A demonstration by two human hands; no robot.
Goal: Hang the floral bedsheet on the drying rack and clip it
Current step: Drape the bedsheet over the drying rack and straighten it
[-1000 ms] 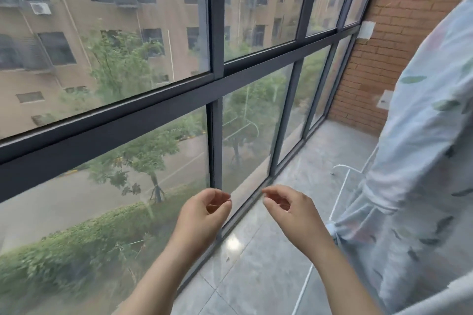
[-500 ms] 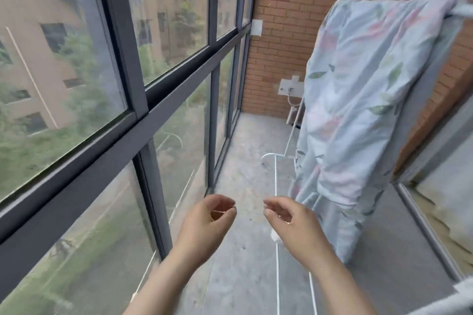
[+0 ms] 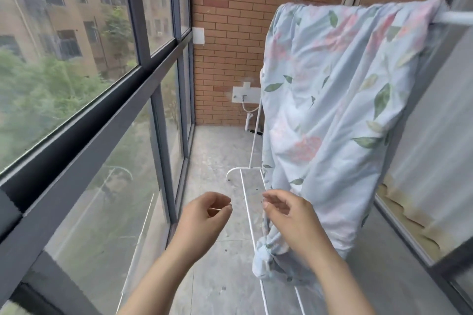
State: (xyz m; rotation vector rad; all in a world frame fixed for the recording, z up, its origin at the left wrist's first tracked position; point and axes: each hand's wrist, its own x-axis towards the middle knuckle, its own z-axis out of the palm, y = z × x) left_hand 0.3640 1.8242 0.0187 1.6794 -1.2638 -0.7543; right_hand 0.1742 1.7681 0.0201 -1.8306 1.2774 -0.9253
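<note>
Just beyond the loosely curled, empty fingers of the right hand hangs the floral bedsheet, draped over the drying rack (left hand likewise curled, empty).

Enclosed home balcony — drying rack, brick wall

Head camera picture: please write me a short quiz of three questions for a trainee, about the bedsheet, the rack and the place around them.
1. True or false: the bedsheet is draped over the top bar of the drying rack.
2. Choose one: the window is on the person's A) left, B) right, C) back.
3. Fill in: the far wall is made of ____.

Key: 1 true; 2 A; 3 brick.
</note>
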